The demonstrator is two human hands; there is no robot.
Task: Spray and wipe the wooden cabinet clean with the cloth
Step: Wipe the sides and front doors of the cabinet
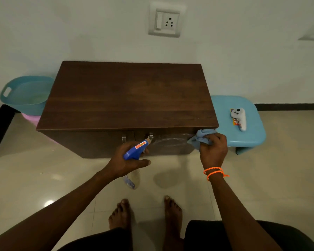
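Note:
A low dark wooden cabinet (pixel 129 95) stands against the wall, its top and front doors facing me. My left hand (pixel 124 163) grips a spray bottle (pixel 137 150) with a blue trigger head, nozzle close to the right door, clear body hanging below the hand. My right hand (pixel 213 151) holds a bunched light-blue cloth (pixel 201 137) pressed against the upper right corner of the cabinet front. A wet, streaky patch (pixel 170 141) shows on the right door between nozzle and cloth.
A teal basin (pixel 25 95) sits on a pink tub left of the cabinet. A light-blue plastic stool (pixel 252 134) on the right carries a white controller (pixel 239 117). My bare feet (pixel 145 216) stand on the glossy tiled floor. A wall socket (pixel 165 20) is above.

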